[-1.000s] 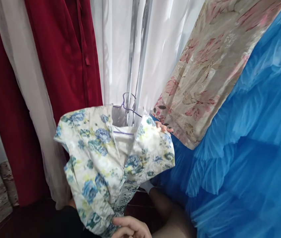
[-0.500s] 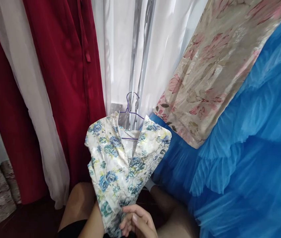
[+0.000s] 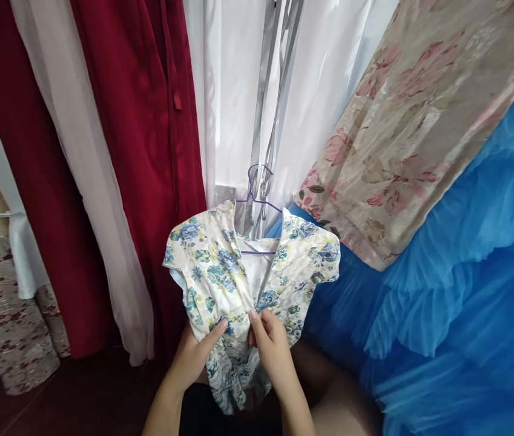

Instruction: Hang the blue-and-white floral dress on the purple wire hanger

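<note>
A small white garment with blue and green flowers [image 3: 220, 266] hangs on a thin purple wire hanger [image 3: 257, 194] in front of me. My left hand [image 3: 195, 354] grips the left front panel, thumb on top of the cloth. My right hand [image 3: 272, 351] pinches the right front panel beside it. Both hands meet at the garment's front opening, just below the collar. The hanger's hook rises in front of the silver ribbons behind it.
Dark red dresses [image 3: 115, 121] and a pale sheer one [image 3: 79, 169] hang at the left. White fabric with silver ribbons [image 3: 275, 91] hangs behind. A beige pink-flowered garment [image 3: 411, 121] and a blue tulle skirt [image 3: 465, 290] fill the right. My bare knees show below.
The garment has shifted right and upward and now hangs flatter. My left hand has come up from below onto its front, and my right hand has risen to grip the front beside it.
</note>
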